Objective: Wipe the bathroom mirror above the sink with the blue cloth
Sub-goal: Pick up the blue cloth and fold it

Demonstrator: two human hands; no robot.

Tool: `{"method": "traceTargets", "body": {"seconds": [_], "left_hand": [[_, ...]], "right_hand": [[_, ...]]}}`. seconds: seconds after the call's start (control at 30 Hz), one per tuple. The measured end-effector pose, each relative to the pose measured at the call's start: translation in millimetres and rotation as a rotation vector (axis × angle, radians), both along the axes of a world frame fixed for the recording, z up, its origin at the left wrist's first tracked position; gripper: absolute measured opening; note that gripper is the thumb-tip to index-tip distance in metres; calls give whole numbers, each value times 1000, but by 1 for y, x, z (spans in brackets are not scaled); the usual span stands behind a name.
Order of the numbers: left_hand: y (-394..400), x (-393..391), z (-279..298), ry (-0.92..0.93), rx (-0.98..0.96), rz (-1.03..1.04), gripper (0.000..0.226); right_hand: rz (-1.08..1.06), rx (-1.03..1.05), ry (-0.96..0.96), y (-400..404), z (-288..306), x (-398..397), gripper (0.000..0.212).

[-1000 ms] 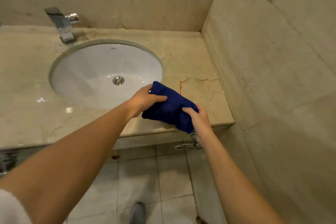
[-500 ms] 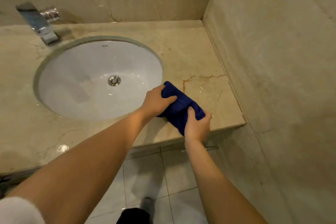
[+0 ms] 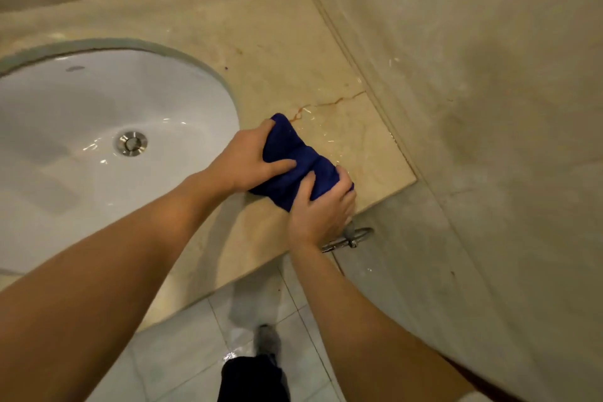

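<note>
You had the blue cloth point(image 3: 295, 162) bunched between both hands over the marble counter point(image 3: 342, 81), right of the sink point(image 3: 98, 114). Your left hand point(image 3: 248, 160) curled its fingers round the far end; your right hand point(image 3: 321, 209) gripped the near end.
</note>
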State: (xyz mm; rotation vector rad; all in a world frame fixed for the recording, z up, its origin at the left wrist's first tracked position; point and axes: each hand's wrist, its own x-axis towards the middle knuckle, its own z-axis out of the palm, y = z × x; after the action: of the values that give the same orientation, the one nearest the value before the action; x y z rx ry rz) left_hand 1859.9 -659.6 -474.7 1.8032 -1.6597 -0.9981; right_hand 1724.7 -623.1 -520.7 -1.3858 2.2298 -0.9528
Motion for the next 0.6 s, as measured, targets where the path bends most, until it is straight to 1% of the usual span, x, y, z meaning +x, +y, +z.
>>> {"method": "traceTargets", "body": {"seconds": [0.07, 0.13, 0.23, 0.33, 0.43, 0.53, 0.6], "left_hand": [[-8, 2, -3, -29, -16, -114, 49], [-17, 7, -4, -41, -7, -185, 53], [-32, 13, -10, 19, -11, -317, 53], [-44, 13, -13, 141, 28, -332, 51], [-46, 16, -21, 237, 47, -388, 42], [-55, 31, -32, 298, 63, -439, 41], [-61, 30, -34, 273, 53, -426, 45]], "right_hand": [[-42, -5, 76, -1, -4, 3, 45], [-65, 16, 114, -1, -5, 7, 45], [-100, 29, 150, -4, -5, 13, 47], [-110, 19, 224, -8, -8, 12, 46], [-151, 19, 268, -7, -9, 11, 46], [-158, 112, 271, -11, -2, 25, 49], [-173, 180, 306, -16, 3, 27, 50]]}}
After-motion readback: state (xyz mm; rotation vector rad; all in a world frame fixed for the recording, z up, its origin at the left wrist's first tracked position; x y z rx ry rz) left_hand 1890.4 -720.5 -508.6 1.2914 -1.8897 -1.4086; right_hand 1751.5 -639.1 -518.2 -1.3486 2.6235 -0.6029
